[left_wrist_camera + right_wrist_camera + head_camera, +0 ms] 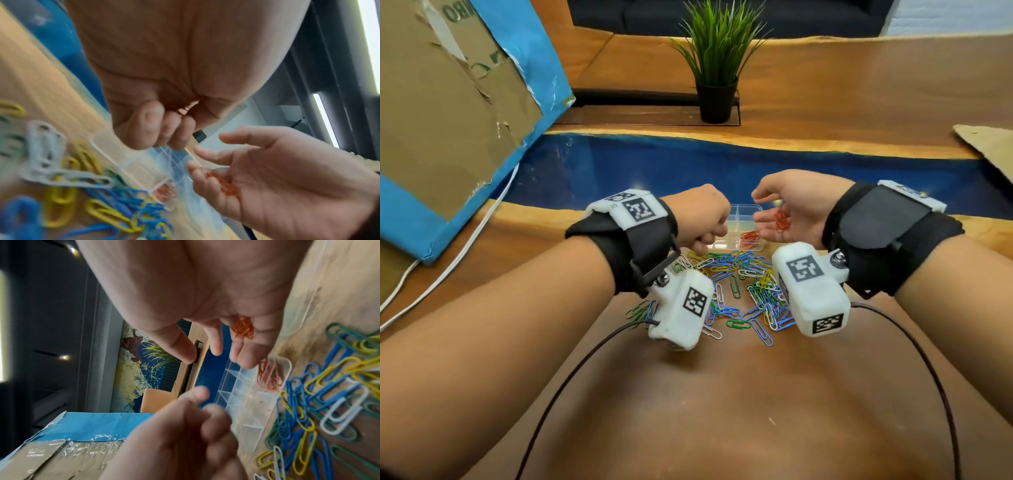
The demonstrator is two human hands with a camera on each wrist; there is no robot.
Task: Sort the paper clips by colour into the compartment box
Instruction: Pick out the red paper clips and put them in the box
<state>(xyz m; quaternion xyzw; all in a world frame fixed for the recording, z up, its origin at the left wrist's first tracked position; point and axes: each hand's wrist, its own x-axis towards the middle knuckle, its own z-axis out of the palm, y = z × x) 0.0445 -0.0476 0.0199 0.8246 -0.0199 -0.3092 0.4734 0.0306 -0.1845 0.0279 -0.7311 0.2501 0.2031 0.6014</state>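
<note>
A clear compartment box (748, 207) stands on the table just beyond a loose pile of blue, yellow, green and white paper clips (743, 284). Red clips (750, 236) lie in its near right compartment (269, 376). My right hand (760, 209) hovers over the box's right end, palm turned up and fingers relaxed, with several red clips (780, 219) lying in the palm (243, 328). My left hand (705, 236) is curled into a fist above the box's left end. In the left wrist view a bit of red clip (182, 111) shows between its fingers.
A torn blue cardboard box (448, 120) leans at the left, with a white cable (458, 253) running beside it. A potted plant (717, 68) stands behind the blue resin strip (688, 164). A cardboard sheet (989, 144) lies at the right edge. Dark cables trail from both wrist cameras.
</note>
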